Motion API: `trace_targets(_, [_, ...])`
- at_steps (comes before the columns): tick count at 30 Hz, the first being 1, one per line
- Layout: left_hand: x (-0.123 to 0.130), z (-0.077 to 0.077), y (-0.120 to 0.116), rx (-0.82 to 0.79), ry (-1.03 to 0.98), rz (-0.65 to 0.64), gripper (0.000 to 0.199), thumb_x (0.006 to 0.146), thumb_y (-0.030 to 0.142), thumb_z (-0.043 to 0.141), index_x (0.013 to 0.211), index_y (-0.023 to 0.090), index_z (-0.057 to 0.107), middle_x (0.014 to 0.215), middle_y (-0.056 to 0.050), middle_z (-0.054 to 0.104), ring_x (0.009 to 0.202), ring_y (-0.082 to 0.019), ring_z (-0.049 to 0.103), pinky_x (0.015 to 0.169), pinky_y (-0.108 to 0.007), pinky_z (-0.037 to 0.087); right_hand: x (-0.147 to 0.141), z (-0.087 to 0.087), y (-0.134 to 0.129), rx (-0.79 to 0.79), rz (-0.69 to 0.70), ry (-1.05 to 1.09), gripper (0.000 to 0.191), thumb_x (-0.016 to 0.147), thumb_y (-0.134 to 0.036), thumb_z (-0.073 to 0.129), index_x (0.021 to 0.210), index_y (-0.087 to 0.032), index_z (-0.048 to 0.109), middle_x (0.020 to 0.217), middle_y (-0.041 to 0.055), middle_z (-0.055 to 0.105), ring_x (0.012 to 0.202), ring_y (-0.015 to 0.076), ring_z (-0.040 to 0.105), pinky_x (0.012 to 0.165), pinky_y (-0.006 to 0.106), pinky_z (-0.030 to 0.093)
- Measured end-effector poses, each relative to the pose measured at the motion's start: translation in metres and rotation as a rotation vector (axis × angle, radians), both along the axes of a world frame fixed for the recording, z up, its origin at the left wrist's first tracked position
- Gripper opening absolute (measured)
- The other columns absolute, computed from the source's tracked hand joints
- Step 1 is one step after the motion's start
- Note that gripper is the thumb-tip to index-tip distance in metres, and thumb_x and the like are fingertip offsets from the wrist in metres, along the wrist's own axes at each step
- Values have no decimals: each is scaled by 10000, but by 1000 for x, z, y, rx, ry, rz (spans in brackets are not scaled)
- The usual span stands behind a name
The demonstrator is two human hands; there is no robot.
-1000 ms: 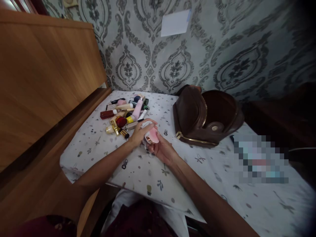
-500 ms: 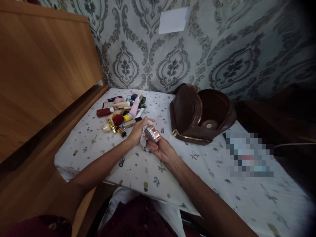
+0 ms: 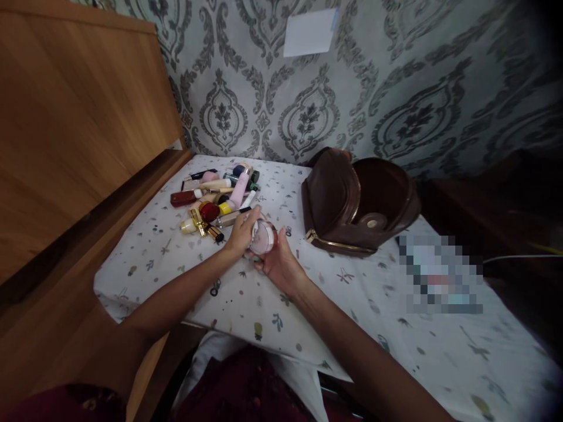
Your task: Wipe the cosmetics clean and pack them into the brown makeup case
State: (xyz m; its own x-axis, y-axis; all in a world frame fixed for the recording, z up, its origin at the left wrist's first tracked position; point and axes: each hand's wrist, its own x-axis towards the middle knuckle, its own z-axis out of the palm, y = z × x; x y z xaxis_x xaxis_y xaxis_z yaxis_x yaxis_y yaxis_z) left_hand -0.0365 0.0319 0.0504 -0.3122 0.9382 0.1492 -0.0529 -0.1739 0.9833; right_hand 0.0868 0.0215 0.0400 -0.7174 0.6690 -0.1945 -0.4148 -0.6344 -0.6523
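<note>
A round cosmetic jar (image 3: 264, 238) with a pinkish, clear face and a copper-coloured rim is held over the near middle of the table. My right hand (image 3: 285, 266) grips it from the right, thumb at the rim and fingers curled beneath. My left hand (image 3: 240, 235) is closed around a crumpled white wipe (image 3: 254, 230), which presses against the jar's left side. Most of the wipe is hidden behind the fingers and jar. Just beyond my left hand lies a pile of cosmetics, including a pink tube (image 3: 238, 190) and a dark red box (image 3: 185, 198).
An open brown leather bag (image 3: 332, 196) with a gold zip stands at the back right. A pixelated flat item (image 3: 440, 275) lies farther right on the patterned tablecloth (image 3: 352, 305). A wooden cabinet (image 3: 88, 105) borders the left; the wallpapered wall rises behind.
The jar has turned in my hands, from side-on to its flat round face showing. My right hand has shifted slightly left, and its thumb now stands up along the rim.
</note>
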Motion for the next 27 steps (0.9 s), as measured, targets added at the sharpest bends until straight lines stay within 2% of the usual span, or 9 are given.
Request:
trace_targets(3, [-2, -1, 3, 5, 1, 4, 608, 823, 743, 504, 654, 165, 592, 520, 20, 538, 449, -110, 486, 439, -226, 391, 2, 1, 1, 14, -4, 29, 442, 793, -622, 673, 1102, -308, 630, 862, -43, 721, 622, 116, 618, 470, 190, 422])
trace_targets(7, [-4, -1, 2, 65, 113, 32, 610, 858, 730, 467, 712, 162, 636, 614, -6, 598, 580, -139, 557, 577, -245, 458, 4, -2, 6, -44, -15, 18, 362, 778, -514, 744, 1016, -259, 651, 795, -43, 713, 617, 115, 628, 509, 200, 469])
trace_targets(10, [-3, 1, -3, 122, 263, 20, 581, 913, 678, 421, 952, 165, 689, 789, -40, 675, 745, -176, 625, 718, -272, 486, 5, -3, 8, -69, -48, 25, 275, 820, -445, 727, 978, -229, 662, 799, -18, 723, 670, 121, 655, 571, 205, 518])
trace_targets(13, [0, 5, -9, 177, 384, -16, 553, 947, 622, 409, 1188, 185, 648, 1019, -79, 705, 941, -219, 652, 868, -319, 487, 5, -3, 7, -93, -81, 59, 205, 843, -377, 718, 948, -207, 669, 806, -4, 728, 695, 121, 659, 608, 213, 547])
trace_targets(16, [1, 6, -12, 306, 545, -56, 534, 979, 562, 374, 1293, 192, 597, 1284, -116, 631, 1212, -251, 567, 1064, -381, 405, 5, -4, 8, -127, -109, 87, 186, 837, -346, 729, 917, -189, 670, 814, 4, 727, 697, 117, 656, 643, 220, 563])
trace_targets(18, [1, 6, -13, 398, 663, -103, 513, 1004, 507, 332, 1350, 198, 553, 1390, -126, 562, 1327, -250, 483, 1137, -412, 337, 6, -4, 9, -144, -126, 107, 177, 841, -347, 724, 912, -195, 668, 826, 3, 726, 707, 118, 658, 658, 224, 567])
trace_targets(21, [0, 7, -13, 478, 816, -187, 499, 988, 464, 412, 1415, 219, 490, 1471, -139, 490, 1395, -278, 408, 1166, -467, 300, 7, -1, 10, -165, -156, 173, 124, 872, -335, 685, 930, -228, 660, 892, -14, 732, 779, 119, 675, 684, 221, 573])
trace_targets(24, [0, 7, -14, 522, 948, -218, 526, 957, 426, 505, 1441, 223, 464, 1510, -148, 445, 1433, -311, 351, 1170, -507, 289, 9, 5, 11, -213, -183, 238, 103, 910, -307, 631, 994, -250, 652, 969, -33, 737, 844, 101, 685, 695, 193, 572])
trace_targets(27, [2, 4, -13, 562, 1014, -198, 440, 980, 359, 478, 1400, 233, 517, 1503, -139, 456, 1441, -304, 347, 1163, -515, 307, 12, 8, 13, -292, -170, 263, 160, 955, -355, 556, 1009, -235, 647, 930, -24, 741, 779, 97, 685, 638, 185, 563])
